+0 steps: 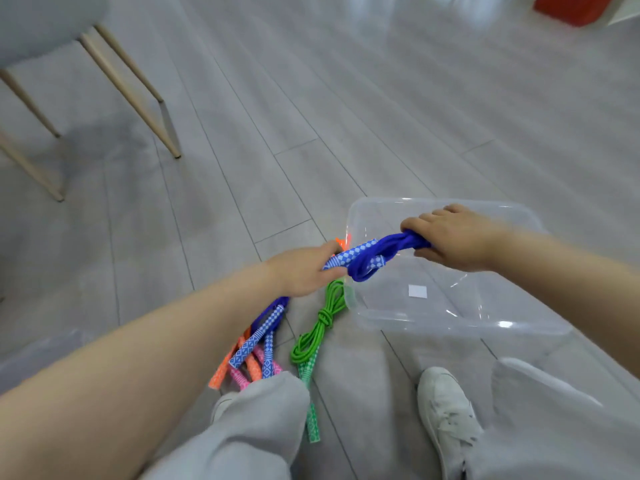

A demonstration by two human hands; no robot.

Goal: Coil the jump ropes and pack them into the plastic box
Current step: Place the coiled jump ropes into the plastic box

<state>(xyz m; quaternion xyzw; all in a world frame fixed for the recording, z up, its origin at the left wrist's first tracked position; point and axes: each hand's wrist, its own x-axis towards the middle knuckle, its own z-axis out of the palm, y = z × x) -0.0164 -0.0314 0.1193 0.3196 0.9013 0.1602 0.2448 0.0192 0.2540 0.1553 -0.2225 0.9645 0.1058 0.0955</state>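
Note:
A coiled blue jump rope (377, 255) with checkered blue-white handles hangs over the near-left corner of the clear plastic box (485, 327). My right hand (453, 235) grips its rope bundle above the box. My left hand (304, 271) holds its handle end just left of the box. A knotted green rope (320, 323) lies on the floor beside the box. More ropes with blue, orange and pink handles (254, 355) lie in a pile under my left forearm. The box holds only a white label.
Grey plank floor all round. A chair with wooden legs (138, 98) stands at the far left. My grey-trousered knees and a white shoe (446, 414) are at the bottom. A red object (568, 8) sits far right.

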